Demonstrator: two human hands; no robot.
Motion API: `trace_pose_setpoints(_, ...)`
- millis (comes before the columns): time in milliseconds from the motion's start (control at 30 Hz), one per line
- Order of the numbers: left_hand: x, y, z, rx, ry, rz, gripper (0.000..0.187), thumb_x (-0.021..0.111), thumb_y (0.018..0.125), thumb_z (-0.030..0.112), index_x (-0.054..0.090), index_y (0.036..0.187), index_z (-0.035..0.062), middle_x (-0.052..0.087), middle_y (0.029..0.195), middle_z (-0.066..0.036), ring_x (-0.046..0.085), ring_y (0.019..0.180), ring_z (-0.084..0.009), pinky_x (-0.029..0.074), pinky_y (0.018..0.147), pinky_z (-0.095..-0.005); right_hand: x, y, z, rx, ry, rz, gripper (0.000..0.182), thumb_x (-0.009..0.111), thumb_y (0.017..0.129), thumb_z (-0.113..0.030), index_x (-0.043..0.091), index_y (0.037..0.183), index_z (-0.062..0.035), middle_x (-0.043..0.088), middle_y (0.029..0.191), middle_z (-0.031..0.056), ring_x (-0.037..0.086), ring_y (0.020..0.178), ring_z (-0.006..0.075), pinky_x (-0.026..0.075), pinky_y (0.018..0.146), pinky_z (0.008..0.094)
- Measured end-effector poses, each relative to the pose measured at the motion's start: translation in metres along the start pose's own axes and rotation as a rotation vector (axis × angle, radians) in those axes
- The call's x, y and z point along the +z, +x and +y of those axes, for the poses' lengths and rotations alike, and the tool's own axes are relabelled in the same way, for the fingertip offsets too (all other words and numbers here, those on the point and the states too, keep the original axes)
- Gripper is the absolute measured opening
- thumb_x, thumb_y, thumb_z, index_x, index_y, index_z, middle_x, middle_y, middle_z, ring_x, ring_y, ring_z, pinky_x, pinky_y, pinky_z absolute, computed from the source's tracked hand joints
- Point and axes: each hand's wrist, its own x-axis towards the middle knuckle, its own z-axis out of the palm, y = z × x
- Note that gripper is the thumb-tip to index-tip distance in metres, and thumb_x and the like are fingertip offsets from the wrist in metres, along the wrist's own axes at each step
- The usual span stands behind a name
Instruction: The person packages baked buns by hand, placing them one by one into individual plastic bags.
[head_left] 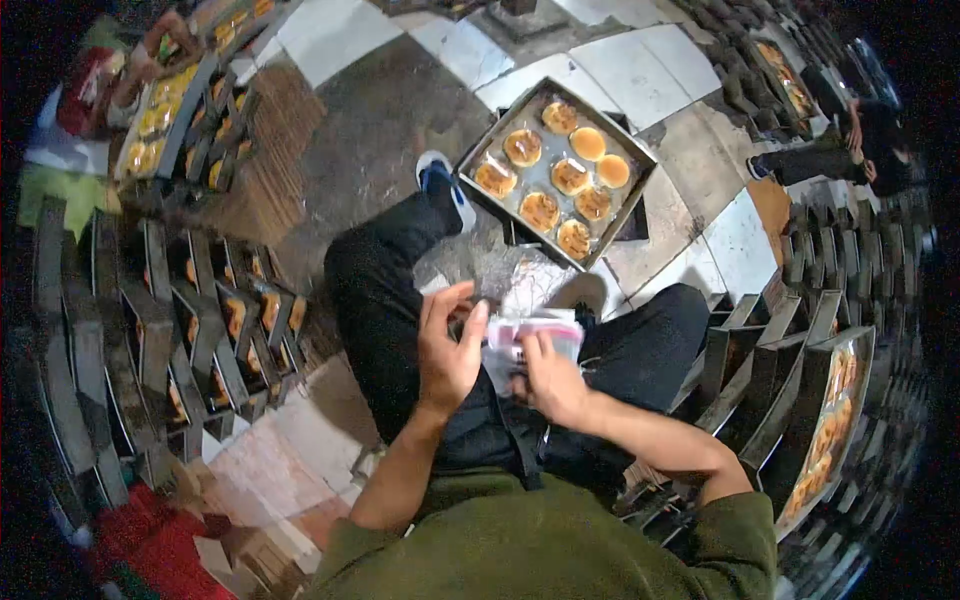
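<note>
A stack of clear plastic bags (560, 328) with pinkish-red print lies over my lap, slightly blurred. My right hand (556, 384) grips it from the right, fingers bent over the bags. Just left of the stack, my left hand (448, 352) is raised with thumb and fingers apart; I see nothing held in it. In front of my feet stands a square metal tray (617, 228) holding several round buns. Most are browned on top with a shiny look like clear wrapping, while a plain golden bun (588, 143) has a smooth top.
Stacked metal trays (205, 345) with baked goods rise on my left. More stacks stand at my right, including a tray of buns (828, 440). A person (840, 150) is at the far right, another person (165, 45) at the upper left near a tray of yellow packages (160, 120).
</note>
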Motion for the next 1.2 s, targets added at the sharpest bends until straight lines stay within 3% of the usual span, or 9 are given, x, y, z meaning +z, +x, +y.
trace_pose_setpoints(133,0.008,0.013,-0.029,-0.018,-0.033,-0.595,0.038,0.062,0.084,0.011,0.048,0.118,0.0014,0.055,0.106,-0.009,0.053,0.096,-0.0152,0.042,0.086,-0.0299,-0.035,0.045,0.028,-0.379,0.142,0.008,0.012,0.059,0.076,-0.007,0.054,0.083,0.0011,0.06,0.078,0.0178,0.06,0.073,0.0338,0.046,0.062,0.0408)
trace_pose_setpoints(200,0.007,0.019,-0.012,-0.426,-0.22,-0.836,0.026,0.063,0.084,0.012,0.058,0.106,-0.0001,0.062,0.096,-0.005,0.058,0.09,-0.0135,0.045,0.083,-0.0271,-0.111,0.057,0.005,-0.256,0.43,-0.117,0.016,0.054,0.088,-0.012,0.059,0.089,0.0027,0.062,0.081,0.0081,0.058,0.077,0.0156,0.046,0.067,0.0294)
trace_pose_setpoints(400,0.022,0.071,0.002,-0.754,-0.609,-0.366,0.014,0.062,0.082,0.005,0.062,0.092,-0.0048,0.064,0.084,-0.007,0.058,0.071,-0.0097,0.046,0.064,-0.0212,-0.169,0.117,0.027,-0.124,0.832,-0.099,0.018,0.052,0.091,-0.018,0.058,0.096,-0.0009,0.061,0.081,0.0017,0.055,0.079,0.0071,0.045,0.071,0.0248)
trace_pose_setpoints(533,0.04,0.124,-0.009,-0.486,-0.061,-0.126,0.015,0.071,0.077,0.011,0.062,0.075,-0.002,0.059,0.061,-0.002,0.049,0.054,-0.0038,0.038,0.049,-0.0202,-0.189,0.175,0.047,-0.152,0.396,0.02,0.02,0.058,0.088,-0.02,0.061,0.083,-0.0004,0.062,0.077,0.0031,0.056,0.076,0.0078,0.044,0.068,0.0248)
trace_pose_setpoints(600,0.041,0.153,-0.019,-0.413,0.085,-0.142,0.017,0.069,0.079,0.012,0.063,0.073,-0.0024,0.058,0.059,-0.001,0.048,0.054,-0.0039,0.037,0.049,-0.0196,-0.203,0.219,0.068,-0.271,0.684,-0.512,0.02,0.061,0.085,-0.02,0.062,0.082,-0.0002,0.062,0.073,0.0049,0.056,0.07,0.0098,0.045,0.065,0.0265)
trace_pose_setpoints(733,0.059,0.176,-0.037,-0.825,0.122,-0.02,0.017,0.062,0.084,0.012,0.063,0.075,-0.0028,0.061,0.064,-0.005,0.053,0.056,-0.009,0.042,0.049,-0.0228,-0.169,0.39,0.213,0.177,0.295,0.442,0.022,0.052,0.087,-0.019,0.063,0.087,0.0009,0.064,0.072,0.0112,0.061,0.061,0.0184,0.049,0.058,0.0319)
trace_pose_setpoints(833,0.058,0.186,-0.042,-1.0,-0.442,0.153,0.017,0.062,0.084,0.013,0.061,0.081,-0.0037,0.063,0.072,-0.01,0.058,0.057,-0.0145,0.046,0.048,-0.0267,-0.157,0.489,0.367,0.483,-0.201,0.48,0.057,0.049,0.086,-0.046,0.053,0.107,0.0068,0.062,0.094,0.0266,0.061,0.088,0.0363,0.048,0.078,0.0393)
trace_pose_setpoints(1067,0.062,0.185,-0.03,-0.893,-0.602,0.191,0.026,0.068,0.08,0.019,0.06,0.084,-0.0046,0.064,0.077,-0.013,0.061,0.06,-0.0185,0.049,0.048,-0.0286,-0.103,0.447,0.307,0.338,-0.424,0.789,0.075,0.064,0.073,-0.053,0.043,0.113,0.0069,0.049,0.112,0.0282,0.047,0.103,0.0399,0.038,0.09,0.0418)
trace_pose_setpoints(1200,0.065,0.173,-0.039,-0.762,-0.623,0.126,0.027,0.067,0.08,0.021,0.061,0.085,-0.0044,0.064,0.077,-0.013,0.061,0.061,-0.0194,0.051,0.052,-0.0292,-0.086,0.448,0.319,0.286,0.542,0.79,0.065,0.069,0.075,-0.04,0.043,0.117,0.0031,0.053,0.111,0.0179,0.053,0.103,0.0296,0.044,0.087,0.0405)
